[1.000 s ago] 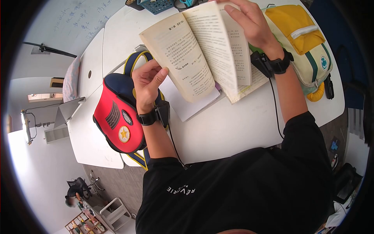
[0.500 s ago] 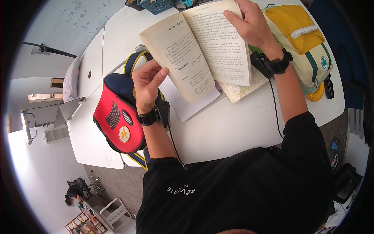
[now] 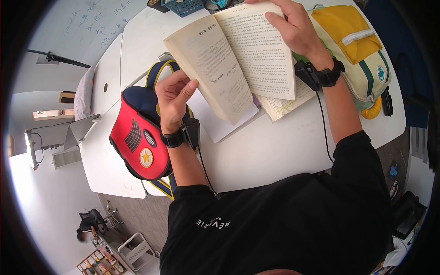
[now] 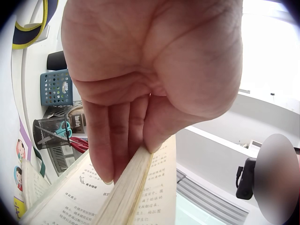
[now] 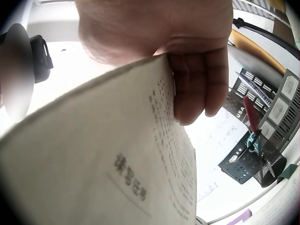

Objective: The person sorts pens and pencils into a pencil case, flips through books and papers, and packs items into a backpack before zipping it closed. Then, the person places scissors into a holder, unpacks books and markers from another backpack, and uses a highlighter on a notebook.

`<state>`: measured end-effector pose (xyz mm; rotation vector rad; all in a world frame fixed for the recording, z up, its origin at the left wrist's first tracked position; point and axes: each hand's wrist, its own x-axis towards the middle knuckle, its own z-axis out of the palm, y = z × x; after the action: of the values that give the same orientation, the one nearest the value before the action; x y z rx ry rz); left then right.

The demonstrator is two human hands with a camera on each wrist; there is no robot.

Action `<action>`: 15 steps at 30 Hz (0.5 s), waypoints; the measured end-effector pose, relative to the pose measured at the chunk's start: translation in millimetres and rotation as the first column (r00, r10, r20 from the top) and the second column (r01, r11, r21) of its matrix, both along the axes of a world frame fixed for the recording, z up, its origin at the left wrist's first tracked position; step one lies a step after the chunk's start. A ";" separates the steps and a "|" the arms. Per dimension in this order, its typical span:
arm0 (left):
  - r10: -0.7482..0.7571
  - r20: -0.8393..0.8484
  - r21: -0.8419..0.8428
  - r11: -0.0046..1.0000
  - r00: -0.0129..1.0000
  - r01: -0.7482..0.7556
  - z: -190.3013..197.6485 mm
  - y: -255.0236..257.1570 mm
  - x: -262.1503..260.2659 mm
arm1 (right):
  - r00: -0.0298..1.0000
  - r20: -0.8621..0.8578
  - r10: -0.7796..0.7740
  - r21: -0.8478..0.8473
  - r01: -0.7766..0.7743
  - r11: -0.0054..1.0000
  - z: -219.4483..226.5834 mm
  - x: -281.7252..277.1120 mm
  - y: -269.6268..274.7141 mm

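An open paperback book (image 3: 266, 55) with printed text is held up over the table, tilted. At its left edge my left hand (image 3: 173, 98) grips a thick block of pages, thumb on the near face. The left wrist view shows the edge of that page block (image 4: 123, 192) between thumb and fingers. My right hand (image 3: 299, 34) holds the upper right edge of the right-hand pages, its thumb lying over the printed side. In the right wrist view the fingers (image 5: 192, 89) are behind a raised page (image 5: 93, 136). Beneath lie another book (image 3: 280, 110) and white paper (image 3: 215, 121).
A red and navy backpack (image 3: 142, 142) stands left of the book. To the right lies a cream and yellow backpack (image 3: 350, 41). A blue basket (image 3: 183, 7) and a mesh pen holder (image 4: 50, 132) with scissors are at the far side of the white table (image 3: 256, 151).
The page lifted on the right has turned over to the left, showing a fresh right-hand page. My right hand has moved slightly at the upper right edge; my left hand keeps its place.
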<state>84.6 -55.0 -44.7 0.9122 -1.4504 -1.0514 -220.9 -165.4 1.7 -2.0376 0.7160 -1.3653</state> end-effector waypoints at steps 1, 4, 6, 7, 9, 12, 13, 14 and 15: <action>-0.010 0.007 0.003 1.000 1.000 0.010 -0.8 -0.3 1.5 | 1.000 -0.016 0.002 -0.003 -0.002 1.000 0.0 -1.0 -0.3; -0.007 0.002 -0.001 1.000 1.000 0.007 -0.4 0.1 0.8 | 1.000 -0.019 0.019 0.007 -0.019 1.000 1.2 -1.6 0.6; -0.004 -0.003 -0.004 1.000 1.000 0.004 0.5 0.2 -1.4 | 0.999 -0.007 0.036 0.019 -0.036 0.999 2.1 -1.2 1.5; -0.001 -0.008 -0.006 1.000 1.000 0.001 0.7 0.4 -1.9 | 0.998 0.017 0.056 0.050 -0.056 0.997 2.5 -0.6 1.8; -0.004 -0.011 -0.008 1.000 1.000 0.004 0.6 0.2 -1.7 | 0.996 0.041 0.075 0.080 -0.078 0.994 2.6 -0.3 2.4; -0.010 -0.009 -0.007 1.000 1.000 0.010 -0.3 0.2 -0.3 | 0.986 0.094 0.137 0.117 -0.148 0.982 2.0 -0.9 2.5; -0.012 -0.006 -0.003 1.000 1.000 0.012 -0.5 0.3 0.2 | 0.982 0.108 0.155 0.092 -0.165 0.982 0.8 -0.4 1.4; -0.013 -0.006 -0.003 1.000 1.000 0.013 0.0 0.3 -0.6 | 0.977 0.122 0.172 0.066 -0.181 0.981 1.9 0.8 1.8; -0.011 -0.009 -0.006 1.000 1.000 0.011 0.8 0.4 -1.8 | 0.978 0.122 0.172 0.066 -0.181 0.981 4.7 0.7 4.5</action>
<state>82.8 -54.6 -43.9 0.8955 -1.4516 -1.0573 -220.2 -160.9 6.4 -1.8960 0.5159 -1.3201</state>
